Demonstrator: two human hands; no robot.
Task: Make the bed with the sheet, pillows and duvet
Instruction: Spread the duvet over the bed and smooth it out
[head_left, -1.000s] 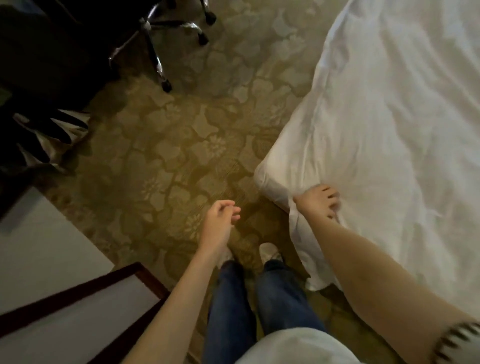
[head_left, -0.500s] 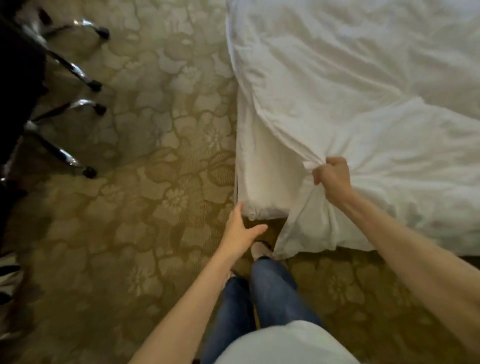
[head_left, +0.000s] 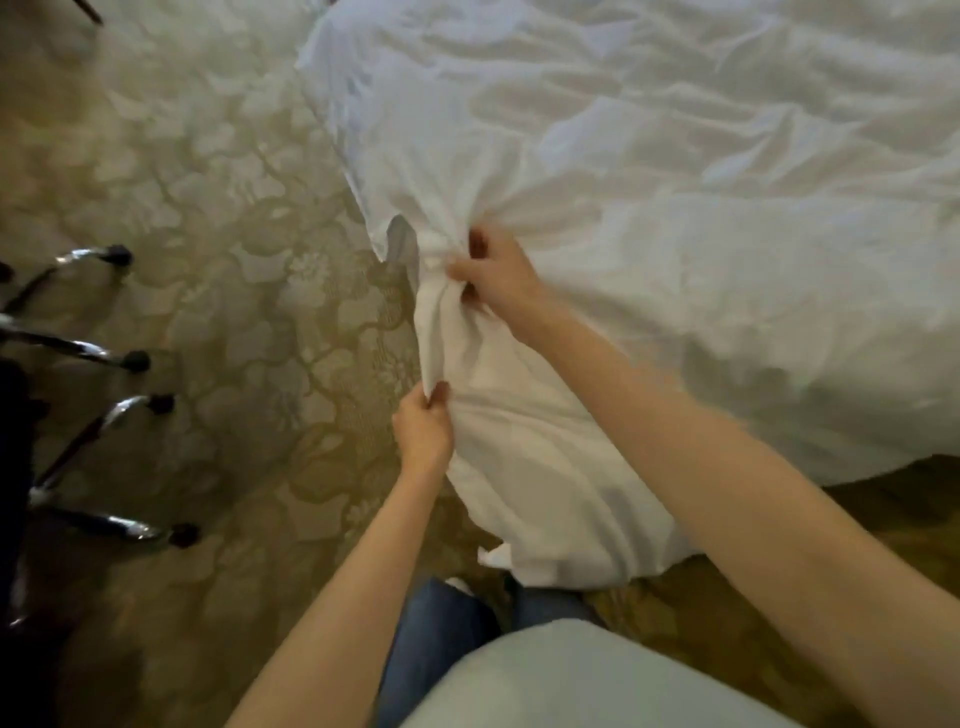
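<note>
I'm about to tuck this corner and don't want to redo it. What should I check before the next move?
1. Left hand has a grip on the sheet edge: ok.
2. Right hand has a grip on the bunched corner: ok.
3. Fabric between the hands smooth: not ok, it is gathered in folds.
4. Sheet lying flat on the bed top: not ok, wrinkled.
5. Mattress corner located under the cloth: cannot tell, covered.
6. Chair legs apart from the sheet: ok.
</note>
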